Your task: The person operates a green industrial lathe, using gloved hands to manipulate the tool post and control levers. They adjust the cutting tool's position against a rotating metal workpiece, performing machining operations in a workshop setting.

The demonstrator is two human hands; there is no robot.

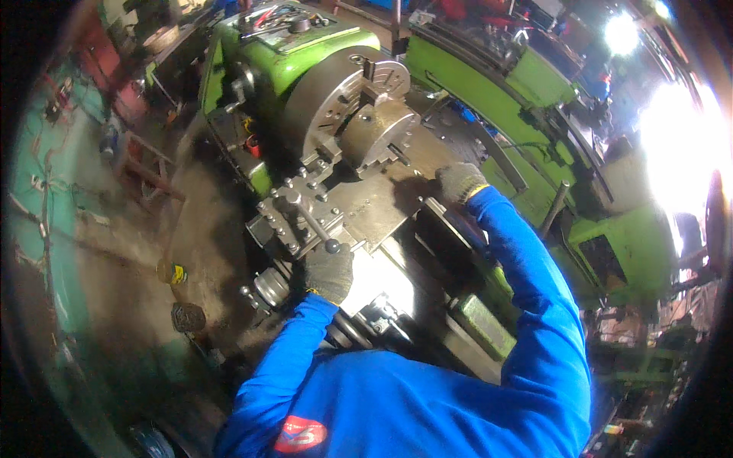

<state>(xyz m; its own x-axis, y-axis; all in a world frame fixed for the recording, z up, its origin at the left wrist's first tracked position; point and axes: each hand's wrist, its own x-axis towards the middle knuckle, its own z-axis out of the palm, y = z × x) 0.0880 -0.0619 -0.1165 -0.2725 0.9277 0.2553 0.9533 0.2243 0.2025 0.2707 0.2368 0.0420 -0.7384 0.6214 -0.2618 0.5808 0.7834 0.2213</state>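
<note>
Head view: the ball-knobbed lever (311, 222) on top of the tool post (334, 211) is the thing closest to the left hand (330, 273), and its long axis slants from the post's top down and rightward, so that the dark knob (332, 246) sits at the upper edge of that glove. I cannot tell whether the left fingers are clamped on anything or merely resting, since the back of the glove hides them. Up and to the right of the tool post, a rounded metal block (370, 139) sits against the large round chuck (324, 103) of the green lathe. It lies up and left from the right hand (461, 183), which is the nearer of the two to it. That hand is over the machine's far side, apart from the block; its fingertips are lost in shadow, so their grip cannot be told.
</note>
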